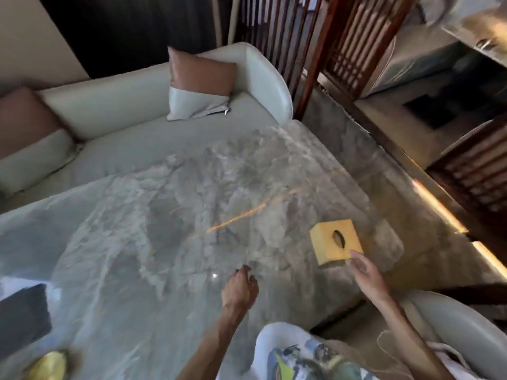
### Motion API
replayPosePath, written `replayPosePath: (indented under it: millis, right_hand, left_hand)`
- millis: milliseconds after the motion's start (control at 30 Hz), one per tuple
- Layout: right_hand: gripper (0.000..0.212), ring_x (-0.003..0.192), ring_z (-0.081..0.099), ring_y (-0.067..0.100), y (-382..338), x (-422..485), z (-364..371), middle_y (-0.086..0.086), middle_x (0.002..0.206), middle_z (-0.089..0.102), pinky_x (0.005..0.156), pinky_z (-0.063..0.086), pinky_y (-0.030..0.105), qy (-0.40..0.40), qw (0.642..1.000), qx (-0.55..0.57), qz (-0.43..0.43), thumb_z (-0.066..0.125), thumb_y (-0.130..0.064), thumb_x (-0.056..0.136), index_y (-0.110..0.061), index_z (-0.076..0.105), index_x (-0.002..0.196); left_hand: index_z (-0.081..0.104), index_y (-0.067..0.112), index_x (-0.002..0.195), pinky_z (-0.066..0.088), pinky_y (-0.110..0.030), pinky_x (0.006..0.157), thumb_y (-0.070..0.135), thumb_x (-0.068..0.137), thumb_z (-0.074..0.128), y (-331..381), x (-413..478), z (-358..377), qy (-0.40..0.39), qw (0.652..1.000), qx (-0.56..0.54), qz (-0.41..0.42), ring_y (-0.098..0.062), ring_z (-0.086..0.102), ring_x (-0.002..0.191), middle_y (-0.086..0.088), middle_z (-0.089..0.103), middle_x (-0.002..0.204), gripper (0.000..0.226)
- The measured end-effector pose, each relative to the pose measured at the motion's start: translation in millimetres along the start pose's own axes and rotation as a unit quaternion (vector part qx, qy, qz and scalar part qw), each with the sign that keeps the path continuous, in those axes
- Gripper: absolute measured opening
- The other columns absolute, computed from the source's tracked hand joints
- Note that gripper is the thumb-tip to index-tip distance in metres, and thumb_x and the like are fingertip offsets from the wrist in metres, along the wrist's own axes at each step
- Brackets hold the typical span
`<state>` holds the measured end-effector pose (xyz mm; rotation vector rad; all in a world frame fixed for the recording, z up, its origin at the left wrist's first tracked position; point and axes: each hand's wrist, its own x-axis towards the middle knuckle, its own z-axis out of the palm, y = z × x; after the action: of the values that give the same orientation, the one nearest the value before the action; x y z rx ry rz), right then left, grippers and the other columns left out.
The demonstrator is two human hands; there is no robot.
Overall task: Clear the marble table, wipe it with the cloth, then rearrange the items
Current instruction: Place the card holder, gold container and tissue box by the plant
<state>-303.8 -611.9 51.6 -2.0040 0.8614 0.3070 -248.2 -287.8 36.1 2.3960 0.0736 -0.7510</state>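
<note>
The yellow tissue box (336, 241) sat on the marble tabletop (175, 220), close to the tabletop's right-hand edge, and served as the fixed mark for everything else. It lay flat, its dark oval slot facing up.

The right hand (366, 272) reached toward the box from the near side. Its fingers were spread and loosely open, holding nothing, and the tips lay at the box's near corner; motion blur made it hard to tell whether they touched the box or hung just short of it.

The left hand (241, 286) was to the left of the box and nearer the person, over bare marble. Its fingers curled downward, drawn partly together, and it appeared empty. Just beside it, on the side away from the box, a small bright glint showed on the stone.

Well to the left of the box, at the tabletop's near-left corner, lay a dark flat rectangular object (23, 316), with something yellow and blurred (49, 366) nearer still.

Beyond the box, past the far edge of the tabletop, stood a pale sofa (115, 105) with a tan-and-white cushion (199, 86) propped on it. To the right of the box, off the tabletop, dark wooden slatted furniture (472, 174) stood on the floor.
</note>
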Motion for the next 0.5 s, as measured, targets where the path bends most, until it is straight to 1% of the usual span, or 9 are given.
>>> replayPosePath:
  millis: [100,167,267,333,400,433,467,500]
  right_hand:
    - [0.051,0.121,0.056,0.021,26.6,68.0,-37.7,0.005,0.136,0.057,0.103,0.045,0.044,-0.015,1.0,0.008,0.022,0.059,-0.045,0.09,-0.024,0.05,0.136]
    - [0.058,0.127,0.051,0.023,14.1,87.4,-49.5,0.006,0.142,0.051,0.106,0.043,0.044,-0.026,0.999,0.022,0.027,0.061,-0.044,0.089,-0.02,0.046,0.14]
    - [0.068,0.134,0.043,0.025,6.7,106.8,-51.0,-0.002,0.146,0.04,0.111,0.036,0.043,-0.072,0.996,0.027,0.049,0.06,-0.047,0.089,-0.021,0.036,0.146]
    - [0.074,0.138,0.038,0.027,2.1,115.4,-47.3,0.004,0.152,0.036,0.113,0.033,0.047,-0.105,0.992,0.03,0.062,0.06,-0.046,0.09,-0.023,0.026,0.15]
    - [0.089,0.141,0.033,0.027,-5.8,114.6,-41.3,0.006,0.156,0.029,0.114,0.032,0.047,-0.143,0.985,0.08,0.061,0.066,-0.041,0.087,-0.022,0.01,0.154]
    - [0.099,0.14,0.035,0.025,-6.1,114.5,-36.8,0.005,0.154,0.03,0.111,0.035,0.044,-0.153,0.979,0.117,0.065,0.071,-0.037,0.084,-0.022,0.002,0.154]
    - [0.106,0.133,0.04,0.022,-8.7,113.2,-32.4,0.005,0.15,0.033,0.105,0.04,0.039,-0.156,0.974,0.148,0.066,0.074,-0.029,0.082,-0.022,-0.005,0.152]
    - [0.107,0.125,0.044,0.018,-9.5,113.4,-28.1,0.003,0.143,0.037,0.097,0.042,0.034,-0.145,0.972,0.168,0.076,0.073,-0.018,0.083,-0.02,-0.009,0.151]
  left_hand:
    - [0.055,0.015,0.123,0.049,-0.037,0.091,0.027,0.094,0.045,64.1,27.8,37.2,-0.023,1.0,0.0,-0.01,-0.032,0.061,0.111,-0.013,0.066,0.118,0.033]
    - [0.053,0.012,0.125,0.049,-0.039,0.094,0.029,0.095,0.044,103.8,46.6,62.3,-0.052,0.998,-0.022,-0.024,-0.032,0.061,0.112,-0.015,0.067,0.118,0.035]
    - [0.045,0.009,0.133,0.047,-0.042,0.098,0.034,0.098,0.041,154.4,69.8,95.2,-0.069,0.996,-0.046,-0.046,-0.034,0.058,0.117,-0.018,0.062,0.125,0.043]
    - [0.036,0.007,0.142,0.044,-0.041,0.1,0.039,0.098,0.041,180.8,80.7,113.7,-0.083,0.993,-0.064,-0.049,-0.036,0.054,0.123,-0.02,0.056,0.133,0.054]
    - [0.033,0.008,0.141,0.046,-0.041,0.096,0.042,0.096,0.044,200.1,87.8,128.5,-0.101,0.989,-0.091,-0.05,-0.037,0.056,0.119,-0.02,0.056,0.133,0.058]
    - [0.034,0.01,0.138,0.05,-0.042,0.092,0.044,0.094,0.046,207.5,90.8,133.8,-0.109,0.986,-0.109,-0.058,-0.037,0.059,0.114,-0.02,0.058,0.131,0.057]
    - [0.032,0.012,0.137,0.052,-0.043,0.09,0.046,0.092,0.048,212.1,95.1,139.6,-0.115,0.983,-0.128,-0.071,-0.037,0.06,0.112,-0.019,0.057,0.13,0.058]
    - [0.027,0.012,0.14,0.053,-0.044,0.089,0.046,0.091,0.049,218.8,96.7,141.0,-0.122,0.977,-0.141,-0.099,-0.037,0.058,0.114,-0.018,0.054,0.133,0.064]
